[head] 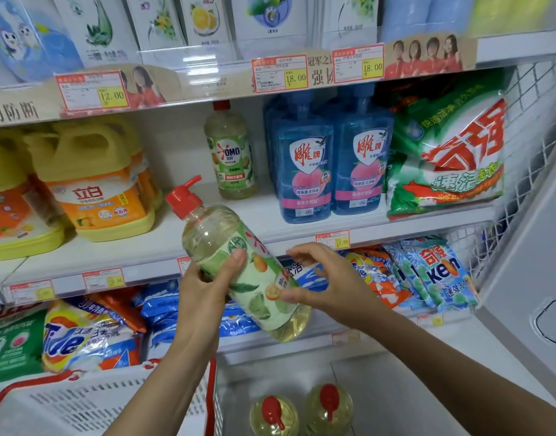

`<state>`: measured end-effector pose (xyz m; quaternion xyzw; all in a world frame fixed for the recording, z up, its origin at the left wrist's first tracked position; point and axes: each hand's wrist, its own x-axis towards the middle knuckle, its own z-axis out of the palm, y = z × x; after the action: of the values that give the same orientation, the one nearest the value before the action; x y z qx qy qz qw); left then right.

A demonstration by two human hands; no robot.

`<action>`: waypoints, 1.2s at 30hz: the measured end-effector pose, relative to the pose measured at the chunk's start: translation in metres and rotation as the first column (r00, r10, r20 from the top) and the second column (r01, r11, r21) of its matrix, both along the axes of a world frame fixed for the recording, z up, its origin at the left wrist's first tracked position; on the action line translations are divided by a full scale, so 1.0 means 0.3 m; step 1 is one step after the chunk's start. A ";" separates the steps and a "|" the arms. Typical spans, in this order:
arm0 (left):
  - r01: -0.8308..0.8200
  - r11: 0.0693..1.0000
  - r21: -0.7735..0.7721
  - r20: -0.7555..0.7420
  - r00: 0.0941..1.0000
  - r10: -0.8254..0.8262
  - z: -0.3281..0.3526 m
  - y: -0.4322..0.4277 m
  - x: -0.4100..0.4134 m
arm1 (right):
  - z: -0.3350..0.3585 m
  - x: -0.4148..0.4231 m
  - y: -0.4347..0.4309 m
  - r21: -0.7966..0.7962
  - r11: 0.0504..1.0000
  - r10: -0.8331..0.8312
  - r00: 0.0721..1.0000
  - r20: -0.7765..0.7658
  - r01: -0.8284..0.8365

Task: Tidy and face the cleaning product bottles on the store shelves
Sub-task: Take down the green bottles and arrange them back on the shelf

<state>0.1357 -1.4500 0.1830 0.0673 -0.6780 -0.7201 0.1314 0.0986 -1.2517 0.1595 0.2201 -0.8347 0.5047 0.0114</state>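
Observation:
My left hand (204, 284) grips a clear pump bottle (257, 291) of pale yellow liquid with a red pump and green fruit label, tilted with the pump up-left, in front of the middle shelf. My right hand (327, 278) touches the bottle's lower label with thumb and curled fingertips. A matching smaller OMO bottle (231, 152) stands upright at the back of the middle shelf (270, 221). Two more red-pump bottles (301, 410) stand on the floor surface below.
Yellow jugs (103, 184) fill the shelf's left; two blue bottles (330, 158) and a green-white powder bag (446, 158) stand right. Detergent bags (91, 335) lie on the lower shelf. A white basket with red rim (81, 401) sits bottom left. A wire grid (528, 152) closes the right side.

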 end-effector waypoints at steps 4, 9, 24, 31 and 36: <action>0.132 0.984 -0.116 0.028 0.991 -0.130 -0.027 -0.025 0.007 | 0.091 -0.031 -0.042 -0.231 0.968 0.124 0.989 0.084 -0.101; 0.387 0.909 -0.157 0.100 0.922 -0.375 -0.044 -0.028 0.036 | 0.146 -0.053 -0.079 -0.268 0.925 0.336 0.912 0.237 -0.271; 0.237 0.918 -0.317 0.083 0.971 -0.222 0.028 -0.072 0.008 | 0.232 -0.136 -0.259 -0.473 0.876 -0.040 0.991 0.126 0.096; 0.094 0.987 -0.134 0.028 0.995 -0.091 0.135 -0.227 -0.163 | 0.328 -0.368 -0.383 -0.315 0.949 0.025 0.993 0.116 0.013; 0.010 0.985 -0.172 -0.041 0.999 -0.017 0.181 -0.343 -0.369 | 0.271 -0.595 -0.427 -0.342 0.910 -0.212 0.972 0.102 0.235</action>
<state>0.0250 -1.5530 0.2373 0.0358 -0.7350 -0.6612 0.1460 -0.0799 -1.3800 0.2408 0.1017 -0.7505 0.6478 0.0821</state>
